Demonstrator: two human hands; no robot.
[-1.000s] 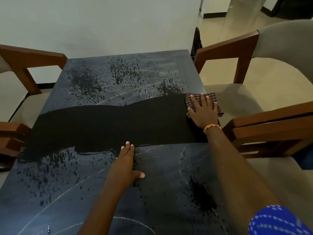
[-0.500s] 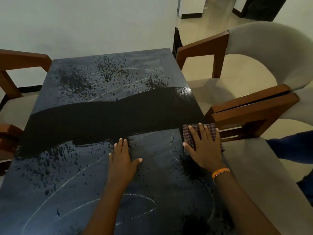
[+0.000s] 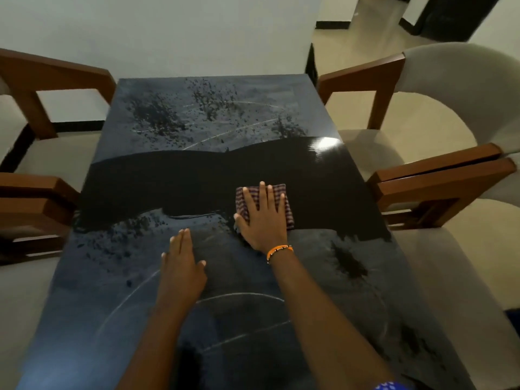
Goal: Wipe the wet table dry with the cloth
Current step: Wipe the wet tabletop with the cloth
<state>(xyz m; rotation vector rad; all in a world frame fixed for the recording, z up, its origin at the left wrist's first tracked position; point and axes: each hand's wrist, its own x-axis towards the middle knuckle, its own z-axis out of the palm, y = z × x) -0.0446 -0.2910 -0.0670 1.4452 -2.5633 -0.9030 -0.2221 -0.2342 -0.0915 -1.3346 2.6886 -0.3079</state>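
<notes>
A dark glossy table (image 3: 197, 175) fills the view, speckled with water drops at its far end and near left. A plain black band crosses its middle. My right hand (image 3: 263, 219), an orange bracelet at the wrist, presses flat on a folded checked cloth (image 3: 284, 205) at the band's near edge, a little right of the table's centre. My left hand (image 3: 183, 266) lies flat on the tabletop just left of it, fingers together, holding nothing. The cloth shows only around the fingers.
Wooden chairs with cream seats stand at both sides: armrests (image 3: 441, 175) close to the right edge, and armrests (image 3: 33, 190) at the left edge. A white wall (image 3: 168, 32) lies beyond the far end. A dark wet patch (image 3: 347, 263) sits near right.
My right hand slid the cloth from the far right edge toward me along that edge, then left to the table's middle. The left hand stayed planted. The view shifted.
</notes>
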